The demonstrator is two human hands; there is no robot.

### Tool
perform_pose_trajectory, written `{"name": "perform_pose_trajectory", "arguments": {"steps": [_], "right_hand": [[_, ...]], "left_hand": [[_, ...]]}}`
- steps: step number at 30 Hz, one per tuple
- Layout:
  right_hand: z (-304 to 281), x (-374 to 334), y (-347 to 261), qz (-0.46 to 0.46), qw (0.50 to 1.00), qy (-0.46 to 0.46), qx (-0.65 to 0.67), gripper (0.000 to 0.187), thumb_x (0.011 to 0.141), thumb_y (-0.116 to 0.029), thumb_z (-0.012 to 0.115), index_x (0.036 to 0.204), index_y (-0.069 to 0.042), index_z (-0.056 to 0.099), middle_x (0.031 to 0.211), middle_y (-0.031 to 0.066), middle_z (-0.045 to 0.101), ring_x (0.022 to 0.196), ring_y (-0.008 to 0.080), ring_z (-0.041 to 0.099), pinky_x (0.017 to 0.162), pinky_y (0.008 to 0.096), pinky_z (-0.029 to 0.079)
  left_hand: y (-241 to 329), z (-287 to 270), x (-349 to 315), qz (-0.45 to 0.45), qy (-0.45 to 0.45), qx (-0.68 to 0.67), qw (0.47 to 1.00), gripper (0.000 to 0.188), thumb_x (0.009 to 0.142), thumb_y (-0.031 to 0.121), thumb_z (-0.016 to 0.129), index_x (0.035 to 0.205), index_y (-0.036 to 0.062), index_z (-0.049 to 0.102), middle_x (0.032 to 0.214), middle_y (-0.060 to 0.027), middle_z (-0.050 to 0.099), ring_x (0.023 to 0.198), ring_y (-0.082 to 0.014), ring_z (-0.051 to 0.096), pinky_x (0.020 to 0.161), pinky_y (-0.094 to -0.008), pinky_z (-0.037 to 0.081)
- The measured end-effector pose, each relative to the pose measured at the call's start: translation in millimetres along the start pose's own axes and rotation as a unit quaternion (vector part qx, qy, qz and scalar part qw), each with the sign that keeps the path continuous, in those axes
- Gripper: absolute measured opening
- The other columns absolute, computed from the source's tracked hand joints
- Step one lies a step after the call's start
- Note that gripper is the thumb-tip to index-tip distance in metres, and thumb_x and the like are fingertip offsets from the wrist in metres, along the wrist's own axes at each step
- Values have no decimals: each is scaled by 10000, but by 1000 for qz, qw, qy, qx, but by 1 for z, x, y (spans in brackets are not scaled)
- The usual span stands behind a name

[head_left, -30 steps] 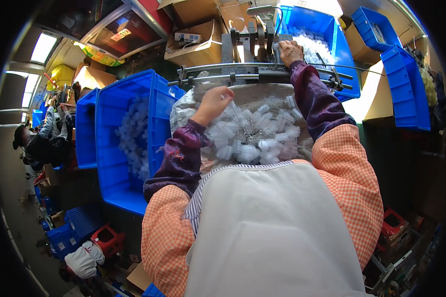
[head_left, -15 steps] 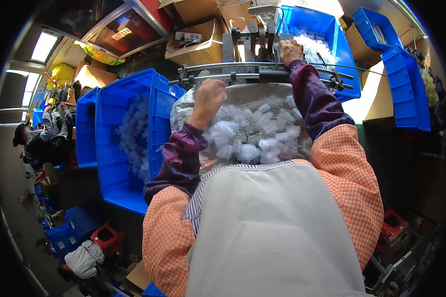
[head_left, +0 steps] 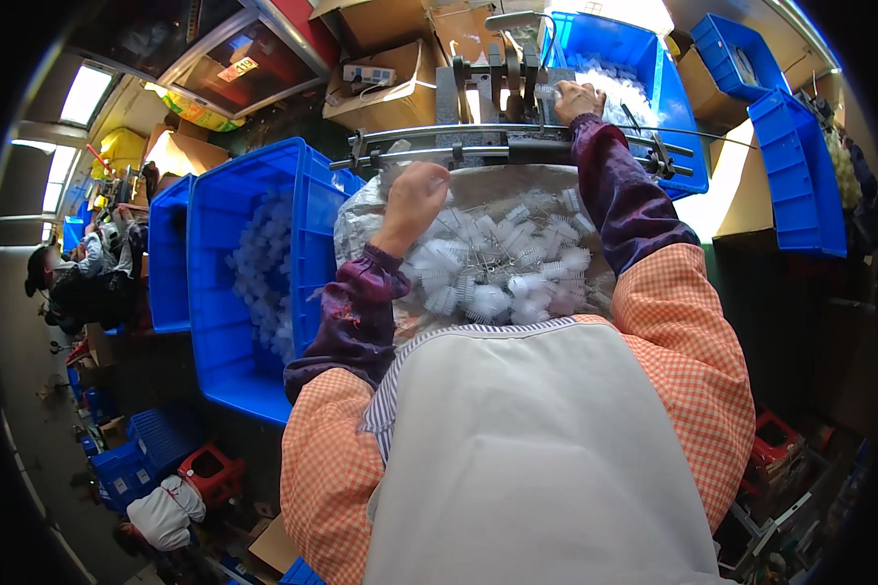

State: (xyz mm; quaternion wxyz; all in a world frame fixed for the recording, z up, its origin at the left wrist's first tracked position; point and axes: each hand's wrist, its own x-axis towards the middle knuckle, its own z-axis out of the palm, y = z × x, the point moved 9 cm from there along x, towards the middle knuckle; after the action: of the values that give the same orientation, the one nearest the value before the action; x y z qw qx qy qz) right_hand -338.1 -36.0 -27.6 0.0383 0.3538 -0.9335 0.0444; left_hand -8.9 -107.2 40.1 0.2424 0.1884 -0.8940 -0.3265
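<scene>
I see my left hand (head_left: 415, 195) raised over the far left edge of the brush pile (head_left: 498, 268), wrist bent, knuckles up, fingers curled in; whether they grip a brush I cannot tell. The pile of white brushes lies in a clear bag on the tray (head_left: 517, 180) just ahead of my apron (head_left: 546, 458). My right arm stretches far forward, and the right hand (head_left: 578, 99) rests at the machine (head_left: 498, 83), fingers closed on a small white piece. A blue bin (head_left: 254, 283) of the same white parts stands to my left, another bin (head_left: 624, 68) far right.
</scene>
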Motion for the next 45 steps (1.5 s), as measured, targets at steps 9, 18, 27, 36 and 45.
{"name": "perform_pose_trajectory", "arguments": {"steps": [9,18,27,36,45], "right_hand": [[-11,-26,-6,-5,998,40,43,346,773,-334,500,1034,-136,610,1113,82,513,1117,276,370,934,455,241],[-13,-31,-69,-47,997,53,12,302,804,-289,471,1013,-112,597,1059,93,546,1078,263,413,917,449,242],[-17,-29,-21,-39,998,38,11,298,802,-283,477,1007,-108,603,1105,112,534,1085,275,468,888,435,315],[-38,3,23,-35,993,-9,-117,222,792,-196,516,982,-118,601,993,115,618,906,247,620,750,415,432],[-66,-98,-49,-210,848,-210,439,469,885,-255,514,1291,-54,392,1050,113,552,906,169,552,763,289,461]], "left_hand": [[13,-23,9,-24,78,-63,995,114,773,47,626,886,28,626,798,-38,609,613,-89,550,568,-209,447],[22,-10,12,-55,54,-125,989,154,755,45,620,906,12,615,842,-104,628,730,-184,623,633,-268,489],[10,-10,11,-69,49,-138,987,165,759,62,623,916,14,611,861,-102,636,738,-182,627,657,-275,485],[20,9,22,-44,18,-175,984,160,781,33,619,935,-1,596,833,-79,632,722,-136,625,638,-232,493],[57,26,36,-18,-1,-207,978,121,778,9,625,894,-8,592,842,-54,610,733,-103,619,623,-206,484]]}}
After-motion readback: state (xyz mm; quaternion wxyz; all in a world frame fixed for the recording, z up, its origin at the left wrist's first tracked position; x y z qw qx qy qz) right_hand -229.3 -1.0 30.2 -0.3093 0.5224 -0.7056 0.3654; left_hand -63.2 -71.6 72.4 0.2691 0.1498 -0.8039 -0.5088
